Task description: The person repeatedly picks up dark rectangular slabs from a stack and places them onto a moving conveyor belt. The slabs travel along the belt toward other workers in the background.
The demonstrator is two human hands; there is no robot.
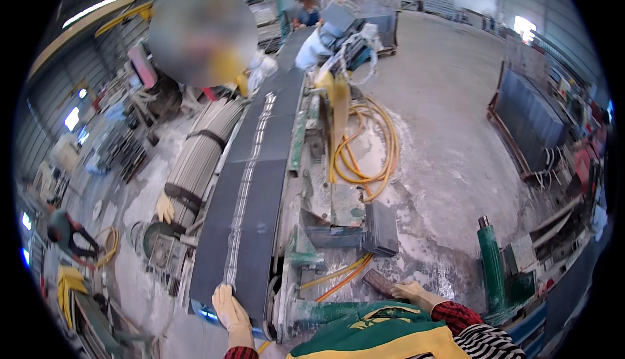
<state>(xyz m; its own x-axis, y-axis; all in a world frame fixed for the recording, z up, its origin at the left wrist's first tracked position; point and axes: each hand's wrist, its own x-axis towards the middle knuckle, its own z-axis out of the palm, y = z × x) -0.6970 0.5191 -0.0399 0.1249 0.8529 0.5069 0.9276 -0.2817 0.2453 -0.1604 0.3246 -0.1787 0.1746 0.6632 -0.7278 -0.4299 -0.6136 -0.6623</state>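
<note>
Gloved left hand [232, 314] lies flat, fingers open, on the long dark slab [250, 183], while the right hand [411, 292] seems to grip a small dark block [379, 283]

The slab [250, 183] is a long, dark grey stone sheet lying flat along the green machine frame [298, 137], just left of it, running away from the person. A pale line of grit runs down its middle, and a cross seam divides it about halfway along. Its near end touches the gloved left hand [229, 310]. The brush [379, 282], a small dark block, lies tilted right of the frame's near end, touching the gloved right hand [416, 292].
</note>
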